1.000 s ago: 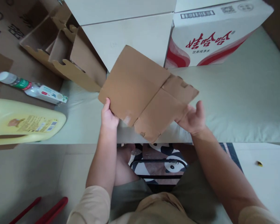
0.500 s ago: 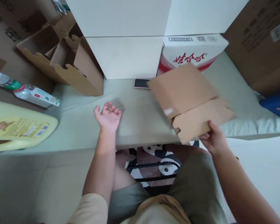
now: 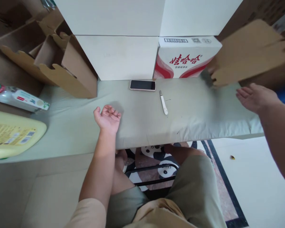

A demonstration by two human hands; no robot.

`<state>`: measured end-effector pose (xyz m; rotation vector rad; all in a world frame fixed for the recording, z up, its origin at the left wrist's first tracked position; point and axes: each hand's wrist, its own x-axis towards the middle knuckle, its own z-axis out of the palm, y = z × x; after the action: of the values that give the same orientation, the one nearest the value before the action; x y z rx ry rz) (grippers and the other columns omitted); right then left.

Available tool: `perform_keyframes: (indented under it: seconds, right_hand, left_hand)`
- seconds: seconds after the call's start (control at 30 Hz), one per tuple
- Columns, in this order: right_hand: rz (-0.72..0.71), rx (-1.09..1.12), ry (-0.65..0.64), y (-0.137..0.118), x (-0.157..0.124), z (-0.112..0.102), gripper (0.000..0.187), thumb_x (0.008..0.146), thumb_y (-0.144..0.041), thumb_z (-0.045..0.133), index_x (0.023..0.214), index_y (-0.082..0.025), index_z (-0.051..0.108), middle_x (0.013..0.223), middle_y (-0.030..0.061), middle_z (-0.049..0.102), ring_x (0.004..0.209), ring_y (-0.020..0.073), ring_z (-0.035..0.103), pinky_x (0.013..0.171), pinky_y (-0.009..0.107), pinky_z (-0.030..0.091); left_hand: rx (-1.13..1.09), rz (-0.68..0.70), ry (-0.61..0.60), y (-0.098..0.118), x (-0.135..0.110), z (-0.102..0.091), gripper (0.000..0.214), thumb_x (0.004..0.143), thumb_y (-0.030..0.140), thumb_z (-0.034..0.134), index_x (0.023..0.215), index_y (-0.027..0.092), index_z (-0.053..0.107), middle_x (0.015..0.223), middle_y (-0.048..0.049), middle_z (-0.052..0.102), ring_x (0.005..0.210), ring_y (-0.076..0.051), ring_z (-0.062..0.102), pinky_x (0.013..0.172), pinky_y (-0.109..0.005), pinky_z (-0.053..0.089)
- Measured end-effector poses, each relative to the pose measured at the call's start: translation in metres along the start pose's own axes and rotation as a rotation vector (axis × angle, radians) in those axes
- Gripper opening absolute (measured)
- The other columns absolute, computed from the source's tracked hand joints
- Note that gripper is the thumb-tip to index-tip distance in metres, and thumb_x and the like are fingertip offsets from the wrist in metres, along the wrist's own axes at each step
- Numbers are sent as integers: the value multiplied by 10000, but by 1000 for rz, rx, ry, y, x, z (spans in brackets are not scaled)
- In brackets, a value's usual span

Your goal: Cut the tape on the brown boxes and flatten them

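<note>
My left hand [image 3: 107,118] rests palm up on the grey-green padded surface [image 3: 137,126], fingers loosely curled and apart, holding nothing. My right hand [image 3: 256,96] is stretched out at the right with flat open fingers and is empty. Just above it a flattened brown cardboard box [image 3: 247,52], blurred by motion, is in the air at the far right, apart from the hand. A phone [image 3: 142,85] with a dark screen and a small white knife-like tool [image 3: 163,102] lie on the surface between my hands.
White cartons [image 3: 118,53] and a red-and-white printed carton [image 3: 182,58] stand at the back. Open brown cardboard boxes [image 3: 49,63] sit at the back left. A plastic bottle [image 3: 16,96] and a yellow jug [image 3: 11,136] lie at the left. A panda-print mat [image 3: 161,164] is below.
The flattened cardboard went from both hands to my right hand alone, swung right, and has now left it. My left hand let go and sank onto the surface. Phone and tool became visible.
</note>
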<state>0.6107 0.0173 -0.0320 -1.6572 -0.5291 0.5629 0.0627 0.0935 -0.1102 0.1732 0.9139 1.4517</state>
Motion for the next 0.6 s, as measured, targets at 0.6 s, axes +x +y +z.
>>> perform_keyframes:
  seconds: [0.6]
  right_hand:
    - [16, -397, -616, 21, -122, 182, 142, 801, -301, 816, 800, -190, 728, 673, 51, 732, 630, 155, 617, 629, 287, 512]
  left_hand:
    - [-230, -33, -104, 37, -13, -19, 532, 1007, 552, 345, 677, 208, 580, 577, 20, 454, 470, -102, 430, 541, -267, 395]
